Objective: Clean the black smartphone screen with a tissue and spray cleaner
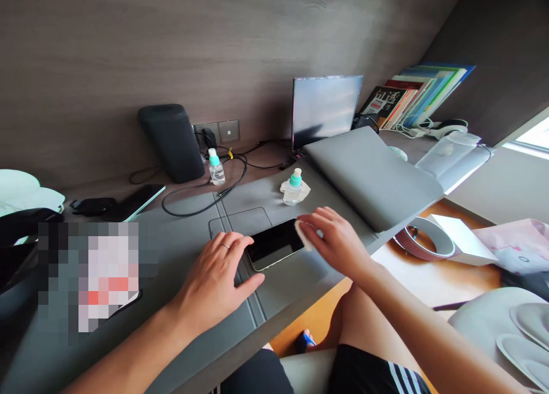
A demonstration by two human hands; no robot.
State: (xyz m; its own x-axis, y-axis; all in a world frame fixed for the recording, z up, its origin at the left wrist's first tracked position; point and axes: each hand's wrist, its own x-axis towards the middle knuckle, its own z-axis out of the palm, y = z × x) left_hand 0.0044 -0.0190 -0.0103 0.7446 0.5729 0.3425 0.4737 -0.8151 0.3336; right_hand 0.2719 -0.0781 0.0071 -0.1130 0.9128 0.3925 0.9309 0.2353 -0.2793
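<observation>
A black-screened smartphone (274, 244) lies flat on the grey desk mat (295, 291). My left hand (217, 279) is at its left end, with the index finger at the far corner and the thumb along the near edge, holding it against the mat. A ring sits on one of that hand's fingers. Pinched in my right hand (337, 239), a small white wipe (303, 235) touches the right end of the screen. Behind the phone stands a small clear bottle (293, 189) with a teal-and-white top, on a crumpled white piece of tissue (305, 191).
A second clear bottle (217, 170) and a looped black cable (189, 214) lie behind, near a tall black case (171, 142). To the right are a grey closed laptop (377, 176), an upright screen (328, 108) and leaning books (420, 96). Another dark phone-like slab (135, 202) rests left.
</observation>
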